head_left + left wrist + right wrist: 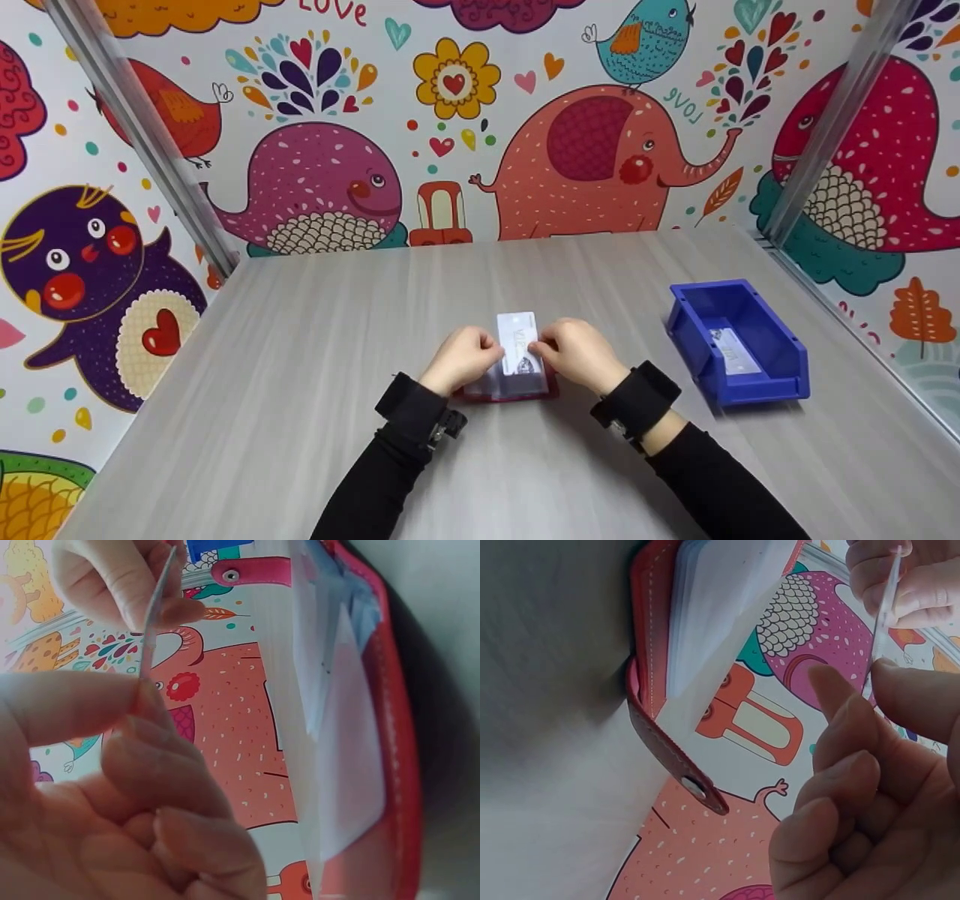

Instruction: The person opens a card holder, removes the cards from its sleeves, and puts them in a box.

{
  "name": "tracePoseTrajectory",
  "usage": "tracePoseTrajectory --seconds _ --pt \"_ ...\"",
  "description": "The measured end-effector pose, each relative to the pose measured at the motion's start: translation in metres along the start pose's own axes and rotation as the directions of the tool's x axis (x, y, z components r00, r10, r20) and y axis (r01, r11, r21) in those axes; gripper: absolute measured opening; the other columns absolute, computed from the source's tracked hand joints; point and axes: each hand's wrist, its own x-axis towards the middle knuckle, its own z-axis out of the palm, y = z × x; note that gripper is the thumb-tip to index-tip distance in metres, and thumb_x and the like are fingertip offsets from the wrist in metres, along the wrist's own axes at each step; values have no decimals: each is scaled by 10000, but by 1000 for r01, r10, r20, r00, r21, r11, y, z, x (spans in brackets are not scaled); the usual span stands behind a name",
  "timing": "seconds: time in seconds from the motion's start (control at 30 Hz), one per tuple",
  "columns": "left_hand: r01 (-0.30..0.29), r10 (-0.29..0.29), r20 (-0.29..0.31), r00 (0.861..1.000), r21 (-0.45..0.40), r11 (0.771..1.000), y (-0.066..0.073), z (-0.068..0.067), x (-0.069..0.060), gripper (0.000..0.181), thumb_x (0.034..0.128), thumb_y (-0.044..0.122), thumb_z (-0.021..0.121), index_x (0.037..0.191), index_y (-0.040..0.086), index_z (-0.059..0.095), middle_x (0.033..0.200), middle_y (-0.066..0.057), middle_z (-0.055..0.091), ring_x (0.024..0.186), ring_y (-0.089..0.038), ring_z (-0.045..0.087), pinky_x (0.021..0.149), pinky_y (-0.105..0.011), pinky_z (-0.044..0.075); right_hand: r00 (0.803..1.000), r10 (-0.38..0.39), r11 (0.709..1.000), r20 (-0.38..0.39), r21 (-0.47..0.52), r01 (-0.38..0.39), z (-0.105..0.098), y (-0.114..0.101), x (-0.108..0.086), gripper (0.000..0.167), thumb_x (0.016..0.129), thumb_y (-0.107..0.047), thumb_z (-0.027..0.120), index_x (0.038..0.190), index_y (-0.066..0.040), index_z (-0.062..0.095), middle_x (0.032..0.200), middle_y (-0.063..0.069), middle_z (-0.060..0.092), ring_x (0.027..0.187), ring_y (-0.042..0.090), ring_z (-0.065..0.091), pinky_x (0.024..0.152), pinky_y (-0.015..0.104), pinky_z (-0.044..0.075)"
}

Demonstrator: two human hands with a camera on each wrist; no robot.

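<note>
A white card (517, 337) with printed lettering is held up between both hands. My left hand (466, 358) pinches its left edge between thumb and forefinger, while my right hand (581, 352) pinches the right edge. Just below lies an open red card holder (551, 388) with clear plastic sleeves (517, 385). Seen edge-on in the left wrist view, the card (155, 622) stands apart from the sleeves (349, 757). The right wrist view shows the holder's strap (671, 757) with a metal snap, hanging loose.
To the right stands a blue plastic bin (795, 375) with another white card (735, 351) lying inside. Walls (450, 150) printed with cartoon animals border the wood-grain table (315, 337) at the back and sides. A metal post (150, 142) rises at each rear corner.
</note>
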Motion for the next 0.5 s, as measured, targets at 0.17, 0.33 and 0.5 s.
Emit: tracePoseTrajectory --seconds 0.17,0.33,0.5 --pt "18 -18 -15 1000 14 1000 2 1 0 305 847 103 621 585 174 482 551 88 423 495 -76 399 496 -227 327 1000 17 1000 -2 13 -17 -2 -1 0 302 898 -176 727 643 -110 579 637 -30 453 585 137 429 570 324 380" --pt "36 -35 -28 999 35 999 3 2 0 279 854 111 642 614 167 510 579 83 452 517 -79 416 513 -231 343 1000 31 999 0 41 -31 -3 -1 1 310 907 -166 715 642 -108 565 636 -31 461 576 128 437 555 316 383" --pt "28 -25 -48 999 69 997 1 5 1 203 855 113 649 662 121 590 628 66 503 559 -93 447 554 -259 386 999 34 996 0 87 -34 -7 0 1 294 918 -150 700 654 -109 578 616 -50 475 541 98 450 526 294 393"
